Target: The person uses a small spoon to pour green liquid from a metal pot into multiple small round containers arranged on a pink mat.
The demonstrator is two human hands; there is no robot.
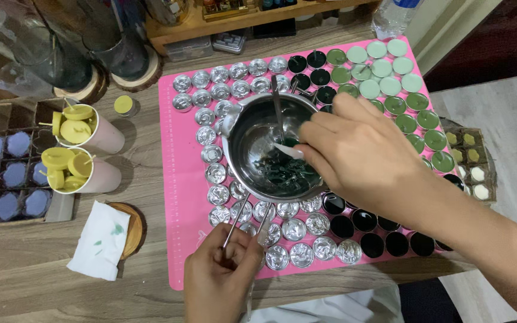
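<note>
A steel melting pot sits on a pink mat, with dark green wax pooled in its bottom and a metal stirrer leaning inside. My left hand grips the pot's wire handle at the mat's near edge. My right hand reaches over the pot's right rim and pinches a small white piece above the wax. Several small round tins ring the pot: empty silver ones, dark filled ones and pale green filled ones.
Two pink cups hold yellow candles on sticks at the left, beside a box of purple candles. A stained white tissue lies on a wooden coaster. A small tray of candles sits at the right. Glass jars stand behind.
</note>
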